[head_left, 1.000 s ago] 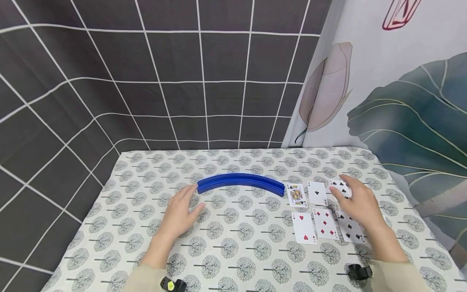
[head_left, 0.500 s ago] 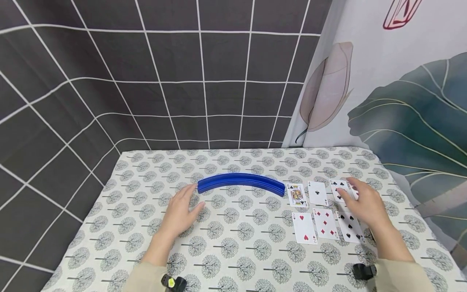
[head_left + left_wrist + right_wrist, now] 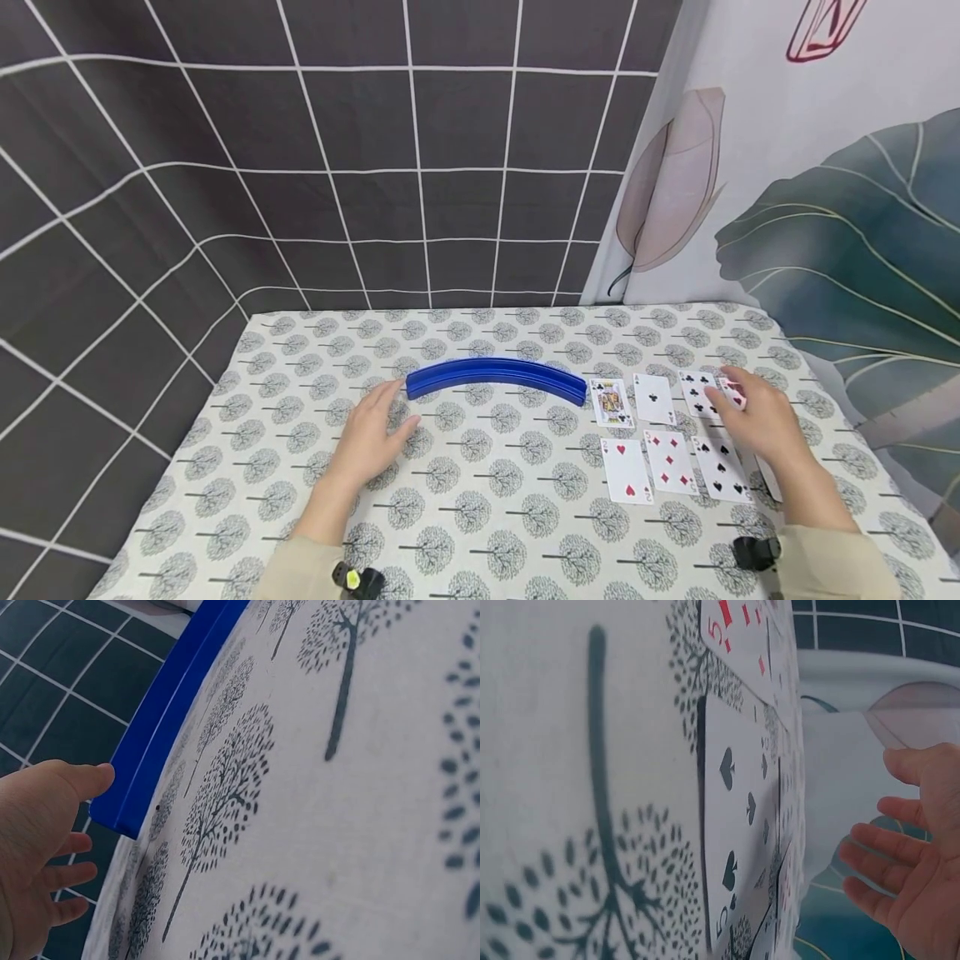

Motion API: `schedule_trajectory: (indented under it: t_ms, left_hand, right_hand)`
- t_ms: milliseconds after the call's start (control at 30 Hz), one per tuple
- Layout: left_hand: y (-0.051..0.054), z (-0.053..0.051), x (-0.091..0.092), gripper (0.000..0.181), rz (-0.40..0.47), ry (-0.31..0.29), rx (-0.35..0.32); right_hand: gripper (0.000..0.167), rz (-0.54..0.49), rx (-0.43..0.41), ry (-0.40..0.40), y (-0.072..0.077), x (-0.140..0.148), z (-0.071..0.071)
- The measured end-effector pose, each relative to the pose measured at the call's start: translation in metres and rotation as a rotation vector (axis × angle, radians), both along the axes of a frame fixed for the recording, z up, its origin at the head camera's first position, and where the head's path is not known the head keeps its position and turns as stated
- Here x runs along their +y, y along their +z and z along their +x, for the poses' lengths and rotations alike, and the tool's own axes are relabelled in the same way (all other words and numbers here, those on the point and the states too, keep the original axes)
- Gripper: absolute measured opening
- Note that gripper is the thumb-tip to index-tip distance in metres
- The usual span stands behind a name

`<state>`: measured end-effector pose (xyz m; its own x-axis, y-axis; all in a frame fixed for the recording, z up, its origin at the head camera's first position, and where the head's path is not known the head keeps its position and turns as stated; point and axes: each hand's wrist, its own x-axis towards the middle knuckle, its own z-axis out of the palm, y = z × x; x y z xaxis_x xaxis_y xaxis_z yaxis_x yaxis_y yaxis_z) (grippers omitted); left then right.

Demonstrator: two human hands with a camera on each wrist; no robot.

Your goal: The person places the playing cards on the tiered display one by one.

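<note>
Beside the left end of a curved, grooved blue card holder, my left hand has its fingers loosely extended, holding nothing. My right hand hovers over the right end of the playing cards, fingers spread and relaxed in the right wrist view. In the far row lie a king of clubs, an ace of clubs, a clubs card and a red card partly hidden by that hand. Nearer are a two of hearts, five of diamonds and five of spades.
Another card sits mostly hidden beneath the right forearm. A tree-patterned cloth covers the table. A dark gridded curtain hangs behind and to the left, and a leaf-print curtain on the right.
My right hand has moved a little to the right, uncovering more of the clubs card, the red card beside it and the card under the forearm. The left hand stays put.
</note>
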<state>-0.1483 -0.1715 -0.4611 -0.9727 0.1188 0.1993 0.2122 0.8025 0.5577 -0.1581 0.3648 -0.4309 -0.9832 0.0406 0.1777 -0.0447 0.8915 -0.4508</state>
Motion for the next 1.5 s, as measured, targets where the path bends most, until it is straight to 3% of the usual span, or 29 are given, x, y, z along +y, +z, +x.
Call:
schedule_trajectory:
  t_ms: [700, 933, 1500]
  left_hand:
    - [-0.001, -0.003, 0.001, 0.070, 0.008, -0.005, -0.012]
    - [-0.002, -0.005, 0.002, 0.070, 0.008, -0.011, -0.017]
    - [-0.005, -0.008, 0.002, 0.070, 0.024, -0.019, -0.035]
  right_hand:
    - [0.046, 0.050, -0.012, 0.017, -0.006, 0.020, -0.013]
    - [0.043, 0.061, -0.053, 0.006, -0.009, 0.026, -0.012]
    - [0.039, 0.082, -0.053, 0.043, -0.023, 0.043, -0.015]
